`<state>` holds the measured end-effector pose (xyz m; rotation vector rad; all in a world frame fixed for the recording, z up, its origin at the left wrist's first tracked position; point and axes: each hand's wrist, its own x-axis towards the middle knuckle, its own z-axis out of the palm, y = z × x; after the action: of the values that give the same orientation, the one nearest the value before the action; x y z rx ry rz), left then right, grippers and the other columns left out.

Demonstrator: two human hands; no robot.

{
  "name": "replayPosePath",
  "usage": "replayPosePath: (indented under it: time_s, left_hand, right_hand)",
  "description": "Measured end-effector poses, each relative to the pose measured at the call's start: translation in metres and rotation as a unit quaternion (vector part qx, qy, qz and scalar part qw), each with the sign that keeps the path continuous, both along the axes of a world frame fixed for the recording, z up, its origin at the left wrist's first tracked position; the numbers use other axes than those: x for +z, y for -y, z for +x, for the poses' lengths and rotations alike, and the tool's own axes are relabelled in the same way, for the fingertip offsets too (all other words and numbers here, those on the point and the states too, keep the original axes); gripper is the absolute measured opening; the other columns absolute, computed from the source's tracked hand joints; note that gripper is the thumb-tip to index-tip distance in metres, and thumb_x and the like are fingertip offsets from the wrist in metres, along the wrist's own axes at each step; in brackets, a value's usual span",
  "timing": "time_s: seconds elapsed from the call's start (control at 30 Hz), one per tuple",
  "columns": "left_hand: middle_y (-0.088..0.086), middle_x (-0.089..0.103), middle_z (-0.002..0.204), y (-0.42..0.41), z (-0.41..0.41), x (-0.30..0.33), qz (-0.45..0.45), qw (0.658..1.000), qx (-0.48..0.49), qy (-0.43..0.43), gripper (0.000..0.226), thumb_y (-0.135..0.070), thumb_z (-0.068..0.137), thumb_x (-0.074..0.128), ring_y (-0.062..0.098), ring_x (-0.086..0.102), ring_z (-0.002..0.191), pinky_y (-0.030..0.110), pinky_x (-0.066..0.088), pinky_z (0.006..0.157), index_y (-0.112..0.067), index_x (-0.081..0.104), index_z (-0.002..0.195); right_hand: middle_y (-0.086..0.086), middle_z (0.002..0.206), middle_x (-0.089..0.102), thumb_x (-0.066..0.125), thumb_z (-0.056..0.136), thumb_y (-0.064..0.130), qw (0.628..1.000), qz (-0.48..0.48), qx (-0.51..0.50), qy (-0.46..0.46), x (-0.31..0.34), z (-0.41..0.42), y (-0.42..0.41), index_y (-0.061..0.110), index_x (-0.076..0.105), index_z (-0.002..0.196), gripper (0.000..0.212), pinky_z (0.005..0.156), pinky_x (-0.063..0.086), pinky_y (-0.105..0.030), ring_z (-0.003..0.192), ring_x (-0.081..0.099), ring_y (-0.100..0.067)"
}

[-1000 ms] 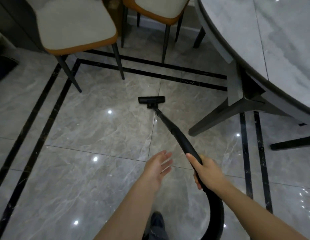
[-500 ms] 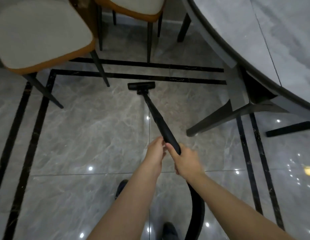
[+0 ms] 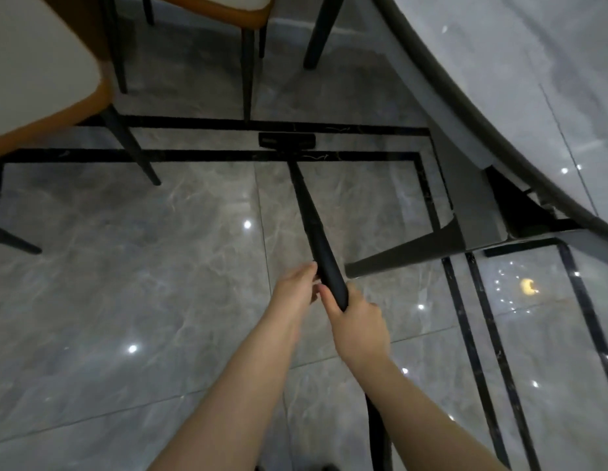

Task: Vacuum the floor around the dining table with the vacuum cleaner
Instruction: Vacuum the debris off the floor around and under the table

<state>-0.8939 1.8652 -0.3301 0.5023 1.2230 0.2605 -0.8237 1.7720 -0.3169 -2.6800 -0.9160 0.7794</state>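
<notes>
The black vacuum wand [image 3: 312, 226] runs from my hands forward to its flat floor head [image 3: 286, 141], which lies on the grey marble floor [image 3: 143, 266] between the two black inlay stripes. My right hand [image 3: 358, 326] grips the wand's rear end, where the black hose [image 3: 377, 433] drops behind my forearm. My left hand [image 3: 296, 288] holds the wand just ahead of it, fingers curled on its left side. The round grey dining table [image 3: 499, 96] fills the upper right.
The table's dark slanted leg [image 3: 404, 251] reaches the floor just right of the wand. A chair with a cream seat and orange rim [image 3: 41, 83] stands at the upper left, its black legs [image 3: 133, 147] close to the floor head. A second chair [image 3: 228, 8] stands at the top.
My left hand has come from free air onto the wand beside my right hand. The floor head has slid forward to the black stripes, and I have stepped closer to the table and chairs.
</notes>
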Motion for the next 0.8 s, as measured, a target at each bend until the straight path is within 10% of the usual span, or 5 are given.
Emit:
replayPosePath:
  time_s: [0.5,0.67,0.8]
  left_hand:
    - [-0.001,0.068,0.125,-0.005,0.0,-0.035,-0.015,0.99,-0.132,0.056,0.041,-0.034,0.107,0.033,0.017,0.061,0.117,0.035,0.041,0.108,-0.015,0.062,0.129]
    - [-0.001,0.071,0.118,-0.007,-0.008,-0.064,-0.027,0.993,-0.104,0.038,0.031,-0.029,0.106,0.039,0.018,0.063,0.113,0.037,0.041,0.109,-0.019,0.068,0.112]
    - [0.002,0.071,0.117,-0.012,-0.011,-0.093,-0.032,0.997,-0.075,0.013,0.032,-0.021,0.105,0.039,0.018,0.064,0.11,0.039,0.042,0.109,-0.013,0.068,0.117]
  right_hand:
    - [-0.013,0.064,0.066,0.053,0.098,0.056,0.978,0.101,-0.157,-0.097,-0.025,0.072,-0.053,0.018,0.06,0.09,0.04,0.04,0.046,-0.018,0.047,0.062,-0.015]
    - [-0.017,0.078,0.071,0.047,0.094,0.069,0.989,0.046,-0.128,-0.05,-0.062,0.154,-0.116,0.018,0.061,0.1,0.053,0.066,0.063,-0.044,0.063,0.071,-0.03]
    - [-0.014,0.068,0.067,0.048,0.098,0.064,0.984,0.07,-0.141,-0.079,-0.073,0.148,-0.122,0.019,0.06,0.096,0.047,0.053,0.059,-0.036,0.051,0.065,-0.024]
